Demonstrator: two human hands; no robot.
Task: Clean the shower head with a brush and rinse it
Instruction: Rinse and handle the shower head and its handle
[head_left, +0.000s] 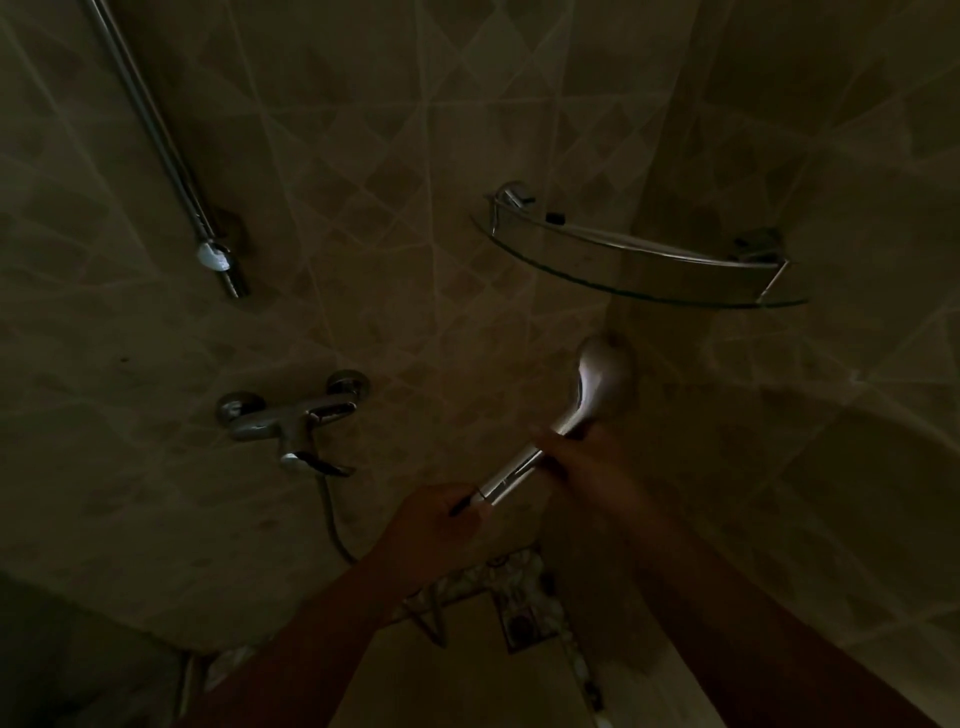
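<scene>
Head view, dim shower corner: the left hand (436, 522) curls round the lower end of the shower head (605, 376) handle, with a thin dark stick, perhaps the brush, poking from its fingers. Right hand (582, 457) grips the handle higher up, just below the round head, which tilts up toward the glass corner shelf (639, 265). Left of them is the wall tap (293, 418).

Dim light is falling over beige diamond-patterned wall tiles (363, 156). A glass corner shelf (639, 270) is hanging at upper right. A floor drain (521, 626) is showing at the bottom centre.
</scene>
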